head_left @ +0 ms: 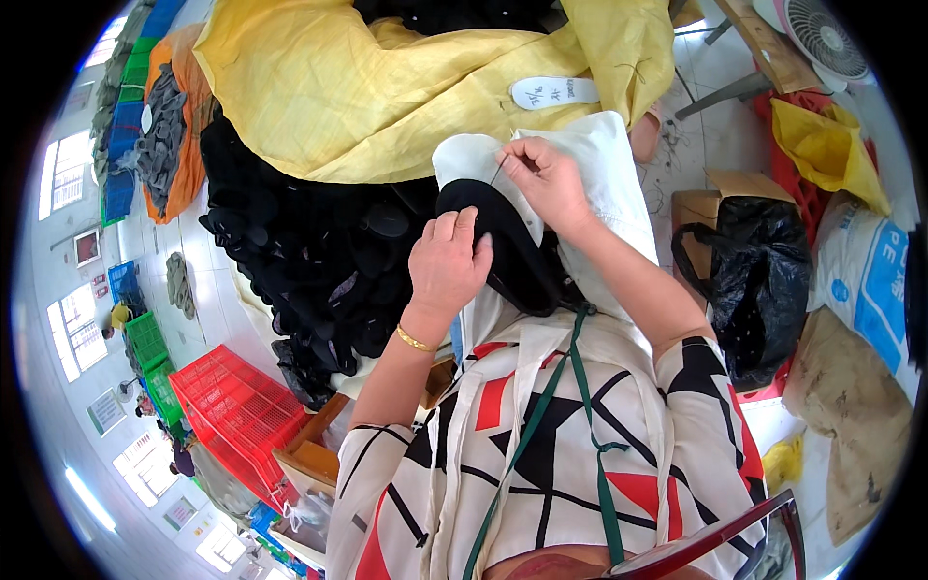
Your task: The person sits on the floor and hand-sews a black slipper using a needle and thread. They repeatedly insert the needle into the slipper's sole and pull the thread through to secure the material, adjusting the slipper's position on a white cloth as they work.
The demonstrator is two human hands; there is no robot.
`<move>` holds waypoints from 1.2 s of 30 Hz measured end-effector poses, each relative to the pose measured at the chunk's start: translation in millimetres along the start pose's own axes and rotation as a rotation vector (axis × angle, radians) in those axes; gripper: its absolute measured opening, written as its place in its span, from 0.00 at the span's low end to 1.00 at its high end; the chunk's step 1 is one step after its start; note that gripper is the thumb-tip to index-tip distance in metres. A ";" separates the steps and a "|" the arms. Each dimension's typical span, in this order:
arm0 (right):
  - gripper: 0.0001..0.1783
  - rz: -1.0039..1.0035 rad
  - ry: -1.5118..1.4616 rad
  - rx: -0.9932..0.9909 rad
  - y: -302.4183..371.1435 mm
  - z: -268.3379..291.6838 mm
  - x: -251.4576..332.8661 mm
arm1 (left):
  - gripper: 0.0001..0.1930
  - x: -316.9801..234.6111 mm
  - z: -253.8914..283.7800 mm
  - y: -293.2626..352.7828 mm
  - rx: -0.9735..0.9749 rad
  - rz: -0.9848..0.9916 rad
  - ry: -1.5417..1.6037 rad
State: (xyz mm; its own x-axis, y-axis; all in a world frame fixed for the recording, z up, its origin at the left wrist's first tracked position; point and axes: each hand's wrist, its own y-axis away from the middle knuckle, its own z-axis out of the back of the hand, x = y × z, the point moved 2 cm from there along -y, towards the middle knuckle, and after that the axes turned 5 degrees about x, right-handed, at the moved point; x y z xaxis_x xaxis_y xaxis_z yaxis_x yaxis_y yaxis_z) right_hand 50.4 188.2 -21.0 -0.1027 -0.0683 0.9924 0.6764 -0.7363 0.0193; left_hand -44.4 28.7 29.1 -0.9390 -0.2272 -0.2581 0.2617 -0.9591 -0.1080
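Observation:
On my lap lies a black fabric piece [512,246] with a curved edge, perhaps a slipper or shoe part. My left hand [449,256] is closed on its near left edge, the fingers bent over the fabric. Beyond that edge, my right hand [547,184] pinches a thin dark strand [499,171], needle or thread, which runs down to the fabric. A rounded white piece [462,155] shows just past the black edge. White cloth [609,174] covers my lap beneath. To the left spreads a big heap of black fabric items [319,251].
Ahead, a large yellow sack [319,87] carries a white sole-shaped card [551,93]. Red crates [237,406] stand at the left. On the right are a black plastic bag [759,280], a cardboard box [696,208], a white-blue sack [865,261] and a fan [822,39].

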 end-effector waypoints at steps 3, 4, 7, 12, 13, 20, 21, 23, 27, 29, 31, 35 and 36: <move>0.12 -0.043 -0.656 0.097 2.2 -28.1 7.1 | 0.20 -4.6 -1.6 -0.7 0.013 0.076 0.039; 0.16 -0.130 -0.866 0.073 4.8 -40.5 10.5 | 0.21 -2.5 -5.9 -1.0 0.024 0.107 0.039; 0.17 -0.417 -1.179 0.159 7.6 -44.3 22.5 | 0.21 5.4 -14.0 -1.4 0.024 0.122 0.018; 0.12 -0.354 -1.129 0.140 33.3 -30.4 52.7 | 0.19 16.8 -17.0 -8.4 -0.070 -0.014 0.044; 0.14 -0.330 -1.143 0.091 36.1 -26.8 56.3 | 0.21 18.2 -14.2 -14.3 -0.082 -0.066 0.043; 0.15 0.013 -0.903 0.114 67.8 -12.4 68.8 | 0.23 15.1 10.6 -38.4 -0.050 -0.376 0.018; 0.16 0.305 -0.487 0.084 83.4 -11.4 80.8 | 0.23 16.8 4.6 -35.3 -0.056 -0.411 0.074; 0.19 -0.018 -0.468 0.212 118.8 -5.9 100.8 | 0.23 4.3 -5.3 -25.3 0.054 -0.426 0.206; 0.20 -0.137 -0.483 0.278 150.6 8.9 55.1 | 0.21 -22.6 -49.6 16.9 0.215 -0.312 0.456; 0.19 -0.070 -0.415 0.220 150.3 23.7 40.7 | 0.21 -22.2 -64.3 22.8 0.405 -0.205 0.492; 0.16 0.109 -0.185 0.024 143.9 42.6 38.5 | 0.19 -30.7 -53.9 10.1 0.483 -0.179 0.568; 0.06 0.281 0.322 -0.100 139.9 68.5 53.3 | 0.16 -37.4 -30.7 2.3 0.291 -0.185 0.621; 0.03 0.310 0.394 -0.080 142.2 70.4 59.7 | 0.13 -39.4 -25.8 1.7 0.318 -0.120 0.594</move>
State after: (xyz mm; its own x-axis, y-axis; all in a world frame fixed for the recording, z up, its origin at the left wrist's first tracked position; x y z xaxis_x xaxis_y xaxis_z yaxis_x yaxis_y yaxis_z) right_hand 191.8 126.9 49.6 -0.1837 -0.5288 0.8286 0.6622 -0.6896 -0.2933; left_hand -1.2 40.3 14.3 -0.6516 -0.0725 -0.7550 0.0003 -0.9954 0.0954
